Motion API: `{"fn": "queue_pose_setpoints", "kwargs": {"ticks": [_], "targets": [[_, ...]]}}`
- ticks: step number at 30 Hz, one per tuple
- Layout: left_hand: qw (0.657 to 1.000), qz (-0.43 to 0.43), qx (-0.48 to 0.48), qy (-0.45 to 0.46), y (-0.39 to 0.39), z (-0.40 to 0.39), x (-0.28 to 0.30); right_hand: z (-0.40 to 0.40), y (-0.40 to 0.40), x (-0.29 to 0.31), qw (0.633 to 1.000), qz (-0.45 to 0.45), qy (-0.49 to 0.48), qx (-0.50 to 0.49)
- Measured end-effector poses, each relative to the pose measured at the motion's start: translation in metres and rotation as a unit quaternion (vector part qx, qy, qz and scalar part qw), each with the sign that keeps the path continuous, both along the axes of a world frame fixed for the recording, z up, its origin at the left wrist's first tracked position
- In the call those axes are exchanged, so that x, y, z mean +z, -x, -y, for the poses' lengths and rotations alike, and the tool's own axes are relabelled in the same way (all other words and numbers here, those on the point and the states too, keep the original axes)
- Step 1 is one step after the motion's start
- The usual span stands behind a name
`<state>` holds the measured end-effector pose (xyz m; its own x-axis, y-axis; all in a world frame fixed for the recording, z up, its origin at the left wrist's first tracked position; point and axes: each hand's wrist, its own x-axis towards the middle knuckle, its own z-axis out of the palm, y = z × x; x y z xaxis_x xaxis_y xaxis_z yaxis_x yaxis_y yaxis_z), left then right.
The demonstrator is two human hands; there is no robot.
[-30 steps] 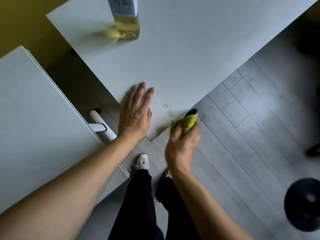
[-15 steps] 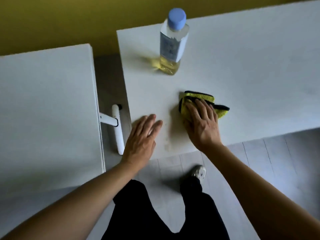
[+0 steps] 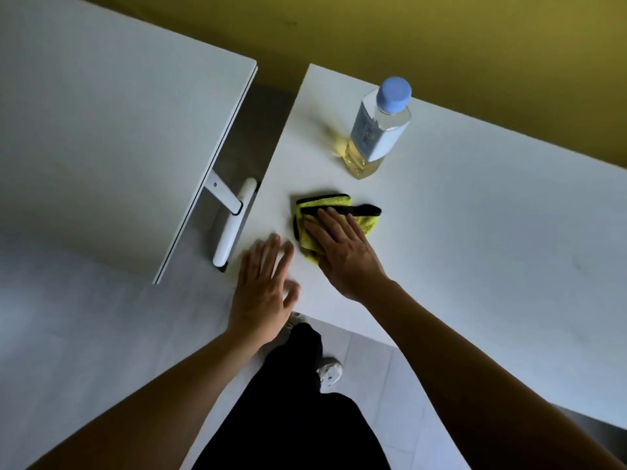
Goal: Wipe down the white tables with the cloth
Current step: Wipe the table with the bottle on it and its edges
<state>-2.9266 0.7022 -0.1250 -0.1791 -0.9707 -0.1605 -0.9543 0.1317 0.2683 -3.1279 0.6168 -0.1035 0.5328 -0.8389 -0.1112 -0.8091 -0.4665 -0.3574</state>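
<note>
Near the left corner of the right-hand white table (image 3: 492,232), a folded yellow cloth with black trim (image 3: 334,208) lies flat under the right hand (image 3: 342,252), whose straight fingers press down on it. The left hand (image 3: 263,293) hovers or rests beside it at the table's near edge, fingers loosely spread and holding nothing. Behind the cloth stands a clear bottle with a blue cap (image 3: 378,127), yellowish liquid low inside. A 2nd white table (image 3: 101,130) sits to the left, apart, against a yellow wall (image 3: 441,35).
</note>
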Motion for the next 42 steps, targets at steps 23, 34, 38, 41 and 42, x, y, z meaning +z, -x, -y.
{"fn": "queue_pose_setpoints", "kwargs": {"ticks": [23,34,38,41,42], "targets": [[0.975,0.042,0.212,0.051,0.070,-0.015,0.003,0.100,0.084,0.036,0.900,0.229,0.032,-0.369],[0.927,-0.044,0.360,0.098,0.109,-0.037,-0.007,0.012,0.097,0.036,0.965,0.221,-0.032,-0.137],[0.918,-0.036,0.379,0.107,0.104,-0.044,-0.012,0.030,0.028,0.016,0.989,0.116,0.023,0.086],[0.907,-0.031,0.398,0.137,0.106,-0.044,-0.017,0.055,-0.002,-0.013,0.984,0.060,0.062,0.159],[0.903,-0.036,0.401,0.149,0.107,-0.044,-0.022,0.062,-0.007,-0.021,0.979,0.067,0.069,0.182]]}}
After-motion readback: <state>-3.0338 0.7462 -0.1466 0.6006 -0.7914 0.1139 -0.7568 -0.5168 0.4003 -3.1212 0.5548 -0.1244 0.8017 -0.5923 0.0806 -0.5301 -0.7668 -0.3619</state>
